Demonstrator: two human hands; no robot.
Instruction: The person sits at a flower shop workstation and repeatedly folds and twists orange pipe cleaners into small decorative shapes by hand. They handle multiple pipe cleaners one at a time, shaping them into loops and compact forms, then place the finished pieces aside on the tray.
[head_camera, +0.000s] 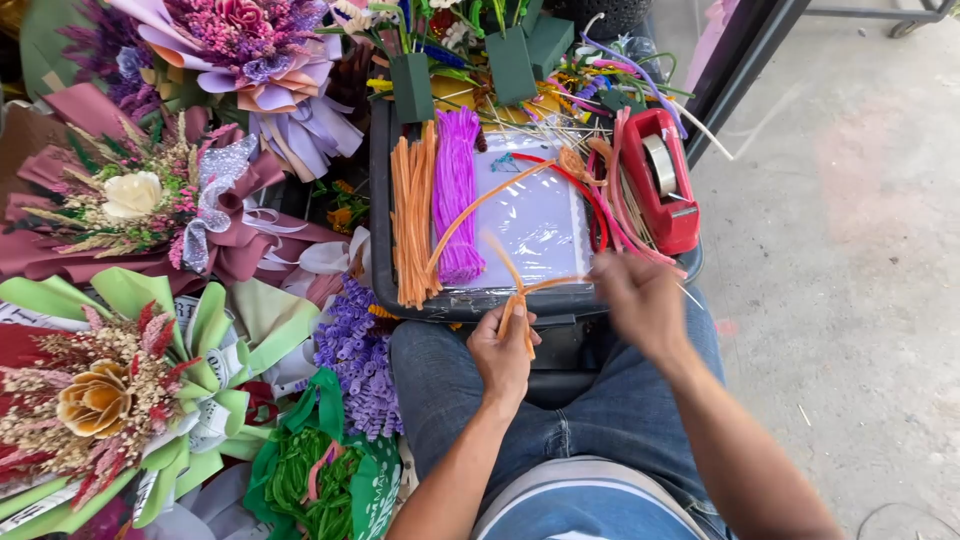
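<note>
My left hand (503, 350) pinches a small bundle of orange pipe cleaners (519, 300) just above my lap, at the front edge of a dark tray (380, 260). One orange strand runs from that bundle to my right hand (640, 300), which grips its far end and looks blurred. Another long orange strand (475, 205) arcs up across the tray's pale plastic sheet (540, 215). In the tray lie a pile of orange pipe cleaners (412, 215) and a pile of purple pipe cleaners (457, 190).
A red tape dispenser (662, 180) sits at the tray's right end. Green foam blocks (412, 87) and stems stand behind it. Wrapped flower bouquets (140, 200) fill the left side, with a green bag (325, 480) of green pipe cleaners below. Bare concrete floor (850, 250) lies to the right.
</note>
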